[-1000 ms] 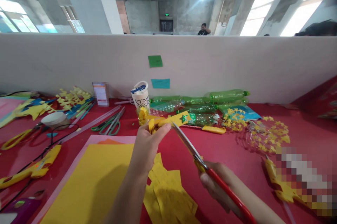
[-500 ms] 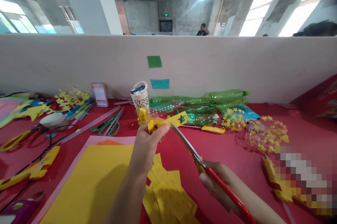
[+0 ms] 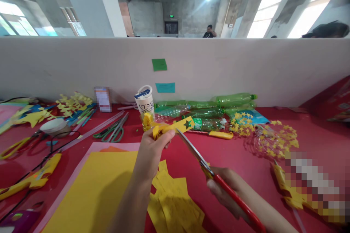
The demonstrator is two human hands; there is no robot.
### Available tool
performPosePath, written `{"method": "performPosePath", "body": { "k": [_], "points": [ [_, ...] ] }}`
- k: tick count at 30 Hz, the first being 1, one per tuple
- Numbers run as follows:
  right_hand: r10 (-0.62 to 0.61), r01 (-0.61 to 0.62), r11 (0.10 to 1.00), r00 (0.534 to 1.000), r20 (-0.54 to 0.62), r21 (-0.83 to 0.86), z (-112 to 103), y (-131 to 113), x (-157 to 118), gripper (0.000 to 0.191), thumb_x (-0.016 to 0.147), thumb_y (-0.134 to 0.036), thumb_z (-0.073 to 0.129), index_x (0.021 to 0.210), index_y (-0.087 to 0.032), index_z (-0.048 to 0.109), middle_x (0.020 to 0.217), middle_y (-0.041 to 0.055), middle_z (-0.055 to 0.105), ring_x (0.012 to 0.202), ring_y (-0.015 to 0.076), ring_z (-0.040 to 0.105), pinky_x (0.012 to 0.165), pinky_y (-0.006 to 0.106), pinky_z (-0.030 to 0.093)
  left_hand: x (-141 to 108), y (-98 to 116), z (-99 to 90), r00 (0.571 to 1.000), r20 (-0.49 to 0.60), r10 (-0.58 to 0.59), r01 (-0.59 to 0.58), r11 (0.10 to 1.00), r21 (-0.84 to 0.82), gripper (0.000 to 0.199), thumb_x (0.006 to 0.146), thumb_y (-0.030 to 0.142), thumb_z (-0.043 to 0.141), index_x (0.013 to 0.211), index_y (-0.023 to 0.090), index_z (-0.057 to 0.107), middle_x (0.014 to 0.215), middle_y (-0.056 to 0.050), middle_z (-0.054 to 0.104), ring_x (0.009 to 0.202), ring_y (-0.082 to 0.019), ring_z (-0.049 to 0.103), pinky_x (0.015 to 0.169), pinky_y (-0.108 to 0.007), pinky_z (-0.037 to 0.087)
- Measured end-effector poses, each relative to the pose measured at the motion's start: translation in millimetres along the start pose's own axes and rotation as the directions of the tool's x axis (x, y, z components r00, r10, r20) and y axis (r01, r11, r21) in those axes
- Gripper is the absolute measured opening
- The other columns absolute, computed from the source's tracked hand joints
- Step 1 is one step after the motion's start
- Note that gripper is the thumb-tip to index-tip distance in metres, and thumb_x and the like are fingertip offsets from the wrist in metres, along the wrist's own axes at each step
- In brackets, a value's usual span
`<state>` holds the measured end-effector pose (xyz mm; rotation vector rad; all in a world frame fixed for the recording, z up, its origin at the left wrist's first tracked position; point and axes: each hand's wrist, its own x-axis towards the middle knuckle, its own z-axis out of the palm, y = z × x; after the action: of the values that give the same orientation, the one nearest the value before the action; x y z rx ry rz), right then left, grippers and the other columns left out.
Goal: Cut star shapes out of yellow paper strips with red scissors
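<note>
My left hand [image 3: 154,145] pinches a strip of yellow paper [image 3: 180,125] with a star-shaped hole near its far end. Red-handled scissors [image 3: 198,156] are gripped in my right hand [image 3: 229,189], their blade tips beside the strip close to my left thumb. A small yellow piece shows by the scissors' pivot, partly hidden by my right fingers. Below my hands lie several cut yellow paper pieces [image 3: 175,196]. Left of them is a stack of sheets with a yellow sheet [image 3: 93,182] on top.
Green plastic bottles [image 3: 232,99] lie along the white partition [image 3: 82,61], near a white cup [image 3: 144,103]. Yellow star garlands [image 3: 281,138] and a glue gun [image 3: 290,185] are at right. Green-handled scissors [image 3: 115,131] and another glue gun [image 3: 41,174] are at left.
The view has shifted very slightly. Both hands, the yellow strip and the scissors hold nearly the same position.
</note>
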<state>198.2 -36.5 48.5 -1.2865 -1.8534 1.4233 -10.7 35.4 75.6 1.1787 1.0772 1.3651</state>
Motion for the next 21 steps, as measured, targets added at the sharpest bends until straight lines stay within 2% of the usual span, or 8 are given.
{"method": "performPosePath", "body": {
  "k": [6, 11, 14, 17, 21],
  "points": [
    [-0.026, 0.026, 1.000, 0.999, 0.026, 0.012, -2.4, -6.2, -1.8, 0.050, 0.089, -0.066, 0.038, 0.067, -0.022, 0.034, 0.051, -0.0069, 0.038, 0.040, 0.0064, 0.033, 0.039, 0.021, 0.021, 0.4, 0.7, -1.7, 0.998, 0.049, 0.040, -0.041, 0.999, 0.019, 0.025, 0.081, 0.026, 0.063, 0.059, 0.018, 0.053, 0.062, 0.002, 0.049, 0.065, -0.012, 0.045, 0.065, -0.025, 0.036],
    [-0.047, 0.049, 0.995, 0.999, -0.023, 0.089, 4.4, 6.9, -5.1, 0.049, 0.092, -0.064, 0.034, 0.070, -0.021, 0.036, 0.055, -0.0066, 0.039, 0.042, 0.0068, 0.033, 0.040, 0.020, 0.024, -3.9, 3.0, 6.0, 0.986, 0.121, 0.115, -0.114, 0.993, -0.011, 0.020, 0.081, 0.021, 0.061, 0.063, 0.019, 0.055, 0.067, 0.002, 0.047, 0.069, -0.012, 0.044, 0.068, -0.025, 0.035],
    [-0.044, 0.050, 0.989, 0.998, -0.043, 0.138, 8.0, 13.7, -5.5, 0.048, 0.093, -0.063, 0.034, 0.072, -0.020, 0.039, 0.052, -0.0069, 0.039, 0.042, 0.0070, 0.032, 0.040, 0.020, 0.024, -7.0, 3.2, 10.7, 0.980, 0.180, 0.079, -0.076, 0.997, -0.020, 0.023, 0.080, 0.023, 0.061, 0.060, 0.018, 0.051, 0.064, 0.002, 0.043, 0.064, -0.012, 0.041, 0.063, -0.025, 0.034],
    [-0.045, 0.050, 0.991, 0.998, -0.042, 0.125, 7.1, 10.3, -5.6, 0.047, 0.092, -0.063, 0.037, 0.072, -0.020, 0.038, 0.053, -0.0067, 0.039, 0.042, 0.0071, 0.033, 0.041, 0.019, 0.025, -8.7, 2.9, 12.4, 0.975, 0.221, 0.038, -0.037, 0.999, -0.009, 0.022, 0.076, 0.019, 0.063, 0.060, 0.018, 0.049, 0.063, 0.003, 0.040, 0.061, -0.011, 0.038, 0.058, -0.024, 0.033],
    [-0.039, 0.039, 0.994, 0.999, -0.005, 0.100, 3.7, 0.6, -6.6, 0.048, 0.092, -0.064, 0.036, 0.071, -0.021, 0.035, 0.054, -0.0065, 0.039, 0.043, 0.0070, 0.033, 0.041, 0.020, 0.026, -9.0, -1.2, 10.6, 0.981, 0.187, 0.043, -0.036, 0.999, -0.038, 0.016, 0.078, 0.018, 0.061, 0.064, 0.018, 0.053, 0.065, 0.002, 0.044, 0.063, -0.011, 0.041, 0.060, -0.023, 0.035]
  ]
}}
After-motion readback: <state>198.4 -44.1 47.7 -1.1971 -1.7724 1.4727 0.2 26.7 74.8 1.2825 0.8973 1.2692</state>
